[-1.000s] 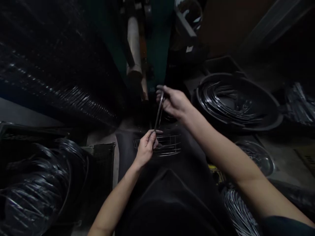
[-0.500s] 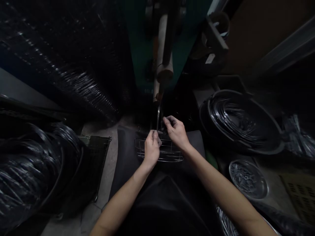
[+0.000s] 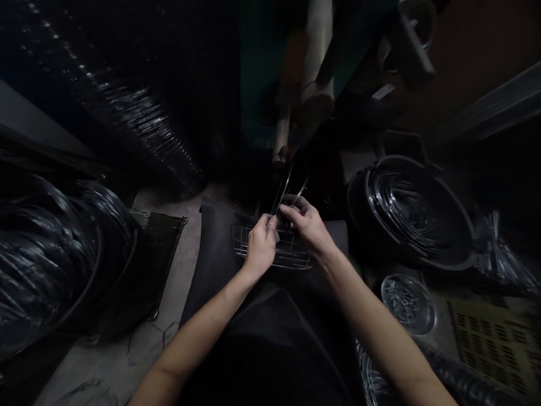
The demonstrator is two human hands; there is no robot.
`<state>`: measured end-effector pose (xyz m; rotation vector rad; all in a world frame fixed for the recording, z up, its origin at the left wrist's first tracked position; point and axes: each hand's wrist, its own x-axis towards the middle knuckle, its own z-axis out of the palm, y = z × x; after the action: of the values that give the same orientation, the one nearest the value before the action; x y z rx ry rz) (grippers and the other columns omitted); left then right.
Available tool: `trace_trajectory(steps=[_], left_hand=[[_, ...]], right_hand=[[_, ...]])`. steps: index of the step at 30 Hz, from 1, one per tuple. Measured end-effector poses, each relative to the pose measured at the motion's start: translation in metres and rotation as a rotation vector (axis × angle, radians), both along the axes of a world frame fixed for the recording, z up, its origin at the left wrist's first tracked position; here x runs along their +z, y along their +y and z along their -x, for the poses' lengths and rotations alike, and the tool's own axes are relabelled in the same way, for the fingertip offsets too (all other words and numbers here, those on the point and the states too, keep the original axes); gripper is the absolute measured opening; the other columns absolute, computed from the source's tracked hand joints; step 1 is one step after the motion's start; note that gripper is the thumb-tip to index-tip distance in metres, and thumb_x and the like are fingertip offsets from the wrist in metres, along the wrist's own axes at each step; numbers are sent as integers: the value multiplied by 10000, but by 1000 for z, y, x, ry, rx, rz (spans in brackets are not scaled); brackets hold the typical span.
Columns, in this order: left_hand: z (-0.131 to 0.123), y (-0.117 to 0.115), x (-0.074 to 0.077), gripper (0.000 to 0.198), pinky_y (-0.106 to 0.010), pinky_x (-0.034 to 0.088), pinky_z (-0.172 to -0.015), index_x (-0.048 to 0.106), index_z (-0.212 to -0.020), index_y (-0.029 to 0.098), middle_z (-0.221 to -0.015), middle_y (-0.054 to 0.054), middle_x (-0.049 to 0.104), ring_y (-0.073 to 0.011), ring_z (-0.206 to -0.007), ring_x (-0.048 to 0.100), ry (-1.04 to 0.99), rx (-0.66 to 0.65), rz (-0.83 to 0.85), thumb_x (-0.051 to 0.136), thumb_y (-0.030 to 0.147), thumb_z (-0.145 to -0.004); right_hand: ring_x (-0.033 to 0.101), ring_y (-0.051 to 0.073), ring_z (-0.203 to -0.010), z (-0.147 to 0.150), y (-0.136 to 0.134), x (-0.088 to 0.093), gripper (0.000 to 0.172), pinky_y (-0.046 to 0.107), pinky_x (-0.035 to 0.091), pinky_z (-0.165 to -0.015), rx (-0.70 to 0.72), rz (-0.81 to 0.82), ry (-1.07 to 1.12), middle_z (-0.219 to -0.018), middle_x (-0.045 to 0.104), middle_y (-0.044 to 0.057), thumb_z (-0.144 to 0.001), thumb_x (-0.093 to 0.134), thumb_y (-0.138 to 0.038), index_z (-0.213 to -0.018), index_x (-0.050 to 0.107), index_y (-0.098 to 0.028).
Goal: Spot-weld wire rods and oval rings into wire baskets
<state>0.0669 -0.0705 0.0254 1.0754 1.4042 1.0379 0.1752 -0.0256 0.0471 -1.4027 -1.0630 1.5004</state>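
Wire basket [image 3: 293, 256], one; left hand [image 3: 261, 246], right hand [image 3: 307, 224]

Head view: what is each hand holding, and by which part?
The left hand pinches a curved wire near its lower end, at the edge of the wire basket. The right hand seems to hold it too, grip hidden.

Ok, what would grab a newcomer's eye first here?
The left hand and right hand at centre, close together over a wire basket. To the right, a black tub of curved wire; to the left, a heap of dark wire coils.
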Motion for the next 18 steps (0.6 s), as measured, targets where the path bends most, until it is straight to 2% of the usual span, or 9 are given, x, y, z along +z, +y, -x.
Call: trace_trajectory(steps=[3,4,6,8,9,11,14,16,18], left_hand=[[12,0,8,276,-229,407,-592,561,-897,193,-598,33,520,-111,-557,525,127,-108,-11,377,384,-970],[21,-2,10,280,-252,448,-660,582,-961,193,-683,6,587,-131,-642,582,206,-145,-56,371,377,-973],[43,-6,8,322,-338,469,-871,563,-1164,198,-1036,-77,653,-203,-970,623,398,-230,-210,425,403,-957],[66,-12,-3,584,-470,360,-1054,417,-1373,214,-1392,-146,469,-306,-1291,442,581,-344,-395,559,489,-878],[75,-14,-12,742,-533,297,-1090,331,-1434,224,-1466,-166,375,-352,-1357,349,654,-409,-474,621,527,-823],[86,-16,-35,905,-614,236,-1091,226,-1477,238,-1453,-188,361,-394,-1353,325,735,-501,-605,693,530,-758],[85,-8,-62,869,-588,316,-1040,193,-1463,251,-1262,-149,491,-329,-1195,471,671,-445,-780,699,398,-772],[80,6,-66,868,-525,391,-978,187,-1445,259,-1182,-115,520,-283,-1101,512,576,-367,-862,705,337,-752],[77,23,-58,891,-481,425,-929,180,-1431,266,-1175,-104,525,-262,-1064,520,515,-336,-905,721,316,-724]], right_hand=[[471,76,-522,-2,5,3,443,203,381,-490,100,57,29,-579,517,-42,-629,772,-516,-828,645,-141],[485,76,-529,-3,7,4,436,201,392,-495,114,58,21,-591,543,-24,-641,765,-530,-785,650,-135],[503,74,-529,-6,12,6,426,194,404,-491,115,62,16,-616,582,-1,-668,757,-539,-754,654,-134],[517,74,-525,-9,17,7,394,187,408,-478,121,89,10,-632,603,11,-681,773,-503,-753,654,-135],[519,74,-518,-10,19,6,370,185,408,-469,125,105,0,-628,605,13,-684,785,-473,-749,650,-134],[502,69,-486,-11,24,2,329,181,393,-444,128,132,-24,-600,593,5,-695,795,-417,-754,639,-134],[432,50,-426,-13,33,-7,332,173,323,-389,87,129,-37,-567,556,-22,-703,788,-414,-788,620,-140],[407,43,-419,-15,41,-9,372,171,275,-370,52,103,-19,-577,549,-29,-687,790,-445,-814,610,-146],[369,34,-404,-17,51,-7,419,173,237,-360,34,70,34,-583,540,-38,-666,792,-480,-842,597,-153]])
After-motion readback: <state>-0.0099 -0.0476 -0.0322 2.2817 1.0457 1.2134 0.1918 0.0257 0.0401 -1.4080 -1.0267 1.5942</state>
